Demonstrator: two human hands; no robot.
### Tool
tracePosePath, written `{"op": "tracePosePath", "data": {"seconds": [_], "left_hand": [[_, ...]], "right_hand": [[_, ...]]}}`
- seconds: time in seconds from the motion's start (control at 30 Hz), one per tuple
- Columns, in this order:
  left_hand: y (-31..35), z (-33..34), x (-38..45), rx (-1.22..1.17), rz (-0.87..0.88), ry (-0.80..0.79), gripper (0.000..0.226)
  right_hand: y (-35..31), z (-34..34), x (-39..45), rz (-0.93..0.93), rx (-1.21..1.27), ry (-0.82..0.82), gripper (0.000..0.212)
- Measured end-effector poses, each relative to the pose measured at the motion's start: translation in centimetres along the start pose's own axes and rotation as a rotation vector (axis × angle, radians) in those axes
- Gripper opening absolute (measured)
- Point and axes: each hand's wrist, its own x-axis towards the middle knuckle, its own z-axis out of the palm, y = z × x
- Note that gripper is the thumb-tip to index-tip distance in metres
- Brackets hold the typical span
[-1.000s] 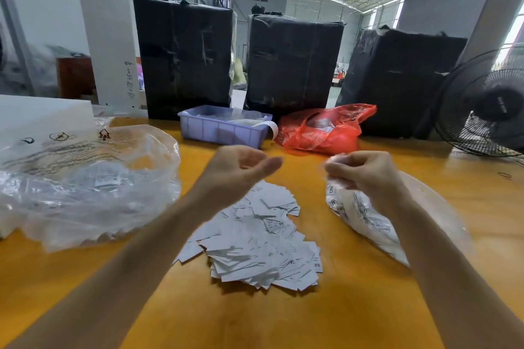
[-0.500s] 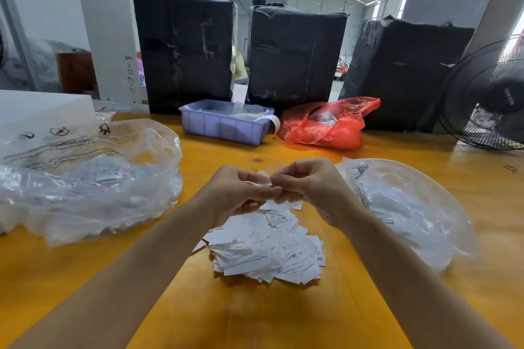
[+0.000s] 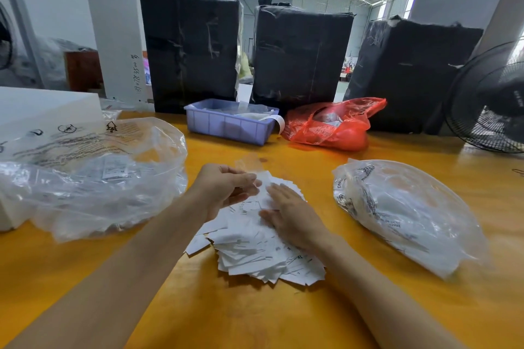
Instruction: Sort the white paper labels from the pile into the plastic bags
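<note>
A wide yellow table (image 3: 255, 314) carries everything. At its far edge stand three black-wrapped bales (image 3: 195, 48), with a fan (image 3: 493, 99) at the right. On the left lies a big clear plastic bag (image 3: 93, 178) holding some labels; on the right a second clear bag (image 3: 408, 212), well apart from the first. Behind sit a red bag (image 3: 331, 127) and, just beside it, a lilac tray (image 3: 229, 125). Between the clear bags lies the pile of white labels (image 3: 263, 252). The right hand (image 3: 295, 218) rests flat on the pile, fingers straight. The left hand (image 3: 226, 190) is curled over the pile's far end, pinching a label (image 3: 262, 178) at its fingertips
</note>
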Motion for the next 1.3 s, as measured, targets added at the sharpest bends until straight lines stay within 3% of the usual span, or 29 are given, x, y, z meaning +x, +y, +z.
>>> {"op": "tracePosePath", "data": {"seconds": [0.07, 0.23, 0.47, 0.6, 0.73, 0.93, 1.1, 1.2, 1.3], "left_hand": [[0.1, -0.1, 0.0, -0.051, 0.001, 0.005, 0.019], [-0.1, -0.4, 0.3, -0.06, 0.022, 0.033, 0.016], [0.2, -0.1, 0.3, -0.06, 0.018, 0.052, 0.011], [0.2, 0.3, 0.0, -0.019, 0.022, 0.01, 0.009], [0.1, 0.3, -0.1, 0.003, 0.022, 0.009, 0.008], [-0.1, 0.3, 0.0, 0.02, 0.02, 0.006, 0.007], [-0.2, 0.2, 0.1, 0.031, 0.015, 0.004, 0.007], [-0.2, 0.2, 0.0, 0.025, 0.016, -0.007, 0.003], [-0.1, 0.3, -0.1, -0.006, 0.015, -0.024, 0.005]], "right_hand": [[0.0, -0.1, -0.3, -0.047, -0.035, -0.035, 0.042], [0.0, -1.1, -1.8, -0.134, -0.052, 0.103, 0.019], [0.0, -2.8, -1.6, 0.0, 0.239, 0.22, 0.02], [0.8, -2.1, -1.7, 0.109, 0.063, -0.007, 0.055], [0.6, -2.1, -1.7, 0.076, 0.005, 0.026, 0.031], [0.7, -2.5, -1.8, -0.047, -0.214, -0.016, 0.043], [1.1, -2.7, -2.0, -0.134, -0.265, 0.027, 0.018], [1.5, -3.7, -1.8, -0.021, 0.076, 0.221, 0.034], [1.7, -5.7, -1.9, 0.139, 0.815, 0.297, 0.045]]}}
